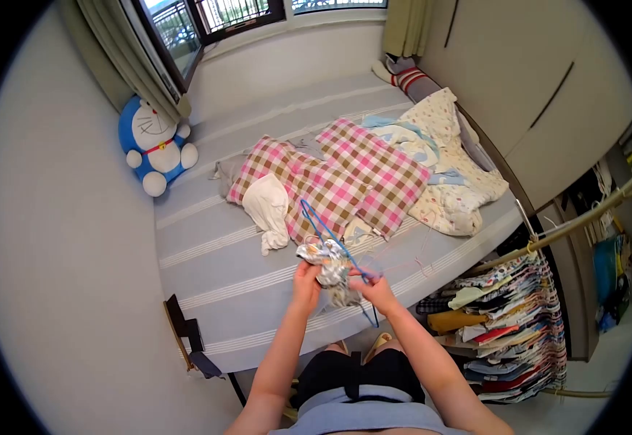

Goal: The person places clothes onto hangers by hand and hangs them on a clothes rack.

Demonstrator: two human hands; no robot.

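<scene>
My left hand [306, 287] grips the left side of a bunched garment [332, 267], whitish-grey with a small multicoloured pattern. My right hand [375, 288] is closed around a blue clothes hanger [321, 220] at the garment's right side. One end of the hanger points up toward the bed's middle, and the other reaches down below my right hand. Cloth folds hide part of the hanger, so I cannot tell how far it sits inside the garment. Just beyond my hands lies a pink, brown and white checked cloth [330, 185]. A white cloth piece [266, 206] rests on its left side.
The bed [207, 279] has a grey striped sheet. Floral bedding [450, 203] is heaped on the right, and thin pinkish hangers [419, 264] lie near the edge. A blue plush toy [156, 148] sits by the wall. Many hung clothes [511, 326] fill a rail at right.
</scene>
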